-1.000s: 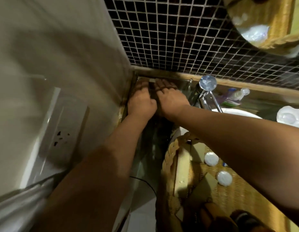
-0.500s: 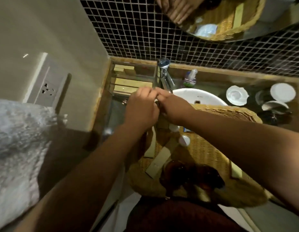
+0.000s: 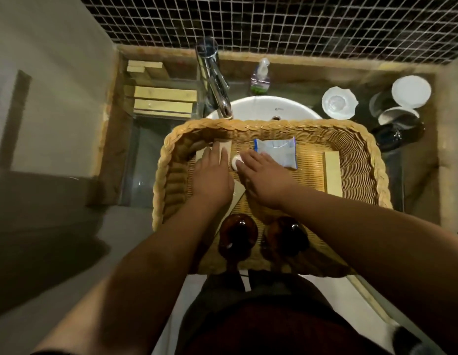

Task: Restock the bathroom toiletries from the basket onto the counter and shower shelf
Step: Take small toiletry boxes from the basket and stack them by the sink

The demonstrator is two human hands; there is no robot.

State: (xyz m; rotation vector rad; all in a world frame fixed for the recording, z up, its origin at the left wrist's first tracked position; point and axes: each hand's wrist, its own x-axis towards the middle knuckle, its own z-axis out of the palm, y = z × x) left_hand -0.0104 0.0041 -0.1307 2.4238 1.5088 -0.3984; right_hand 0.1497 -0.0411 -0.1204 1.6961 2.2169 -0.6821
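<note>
A wicker basket point(image 3: 361, 139) rests over the sink in front of me. Inside lie a blue-and-white packet point(image 3: 275, 152), a long pale box point(image 3: 331, 172) at the right, a small white round cap point(image 3: 235, 162), and two amber bottles point(image 3: 238, 237) point(image 3: 286, 237) near me. My left hand point(image 3: 212, 175) lies flat, fingers apart, on another pale box point(image 3: 222, 146) at the basket's left. My right hand point(image 3: 263, 175) is spread beside it, its fingertips touching the white cap. Several pale boxes point(image 3: 163, 94) lie stacked on the counter's back left corner.
A chrome tap point(image 3: 215, 80) rises behind the basket over the white sink point(image 3: 263, 106). A clear pump bottle point(image 3: 260, 78) stands by the mosaic wall. White dishes and lids point(image 3: 339, 102) point(image 3: 411, 90) sit on the counter at the right. A wall closes the left side.
Both hands have drawn back from the counter's back left corner, where pale boxes now lie, and have come down into the basket. My view has tilted down onto the basket.
</note>
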